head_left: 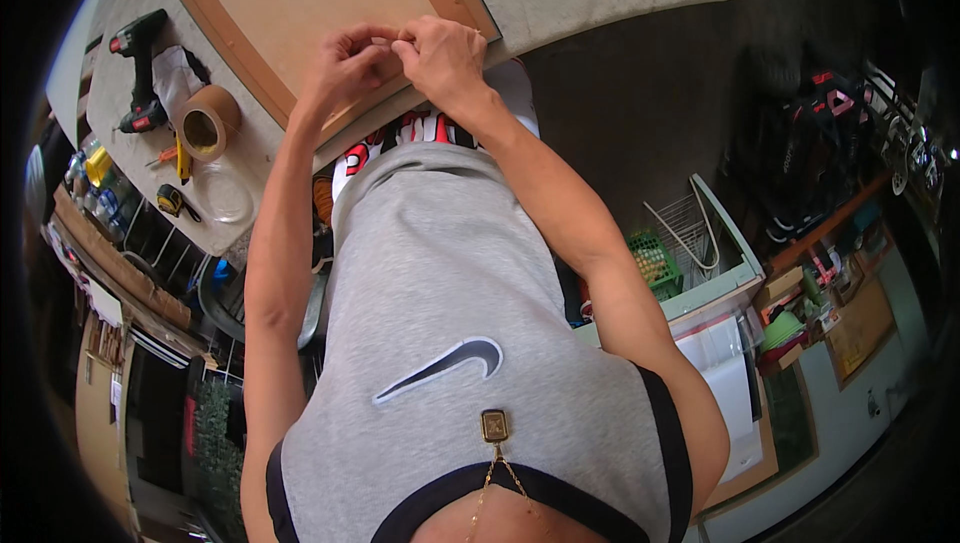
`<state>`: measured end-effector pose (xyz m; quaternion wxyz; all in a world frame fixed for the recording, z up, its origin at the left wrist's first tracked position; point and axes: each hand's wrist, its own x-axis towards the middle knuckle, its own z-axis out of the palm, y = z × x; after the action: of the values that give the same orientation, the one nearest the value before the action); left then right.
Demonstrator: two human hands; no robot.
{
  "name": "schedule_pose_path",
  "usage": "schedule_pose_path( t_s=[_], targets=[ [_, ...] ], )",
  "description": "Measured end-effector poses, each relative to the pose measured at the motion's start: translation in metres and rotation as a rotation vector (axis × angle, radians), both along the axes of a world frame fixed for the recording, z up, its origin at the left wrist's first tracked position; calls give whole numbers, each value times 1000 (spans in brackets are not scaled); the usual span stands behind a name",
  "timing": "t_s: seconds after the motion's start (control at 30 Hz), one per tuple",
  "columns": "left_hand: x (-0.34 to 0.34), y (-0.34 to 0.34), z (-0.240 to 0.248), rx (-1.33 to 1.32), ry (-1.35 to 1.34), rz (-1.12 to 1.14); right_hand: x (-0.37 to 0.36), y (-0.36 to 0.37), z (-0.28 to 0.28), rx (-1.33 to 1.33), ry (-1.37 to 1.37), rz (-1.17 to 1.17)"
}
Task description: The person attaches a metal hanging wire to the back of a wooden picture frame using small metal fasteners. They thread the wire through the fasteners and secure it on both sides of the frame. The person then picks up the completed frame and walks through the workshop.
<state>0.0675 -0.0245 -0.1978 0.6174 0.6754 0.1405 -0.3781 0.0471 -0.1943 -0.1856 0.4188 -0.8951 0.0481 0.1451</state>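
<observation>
A picture frame with a brown wooden border (237, 51) and a tan backing lies on the grey table, near its front edge. Over the frame's near part, my left hand (352, 65) has its fingers curled, and its fingertips meet those of my right hand (442, 59). The right thumb and fingers are closed in a pinch. Whatever sits between the fingertips is too small or too hidden to make out. Both hands are above the backing, close to the border on my side.
On the table's left side are a cordless drill (146, 73), a roll of brown tape (207, 125), a yellow utility knife (184, 160), a tape measure (172, 201) and a clear round lid (222, 193). A green basket (655, 265) stands at the right, below table height.
</observation>
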Motion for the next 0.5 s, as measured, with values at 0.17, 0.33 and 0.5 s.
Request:
schedule_pose_path(
  t_s=[0.17, 0.33, 0.5],
  targets=[
    [-11, -2, -4, 300, -474, -213, 16, -10, 6, 27, 180, 99],
    [-16, -9, -1, 334, -732, -163, 22, -14, 6, 17, 247, 179],
    [9, -4, 2, 240, -476, 84, 25, -19, -3, 191, 169, -6]
  ],
)
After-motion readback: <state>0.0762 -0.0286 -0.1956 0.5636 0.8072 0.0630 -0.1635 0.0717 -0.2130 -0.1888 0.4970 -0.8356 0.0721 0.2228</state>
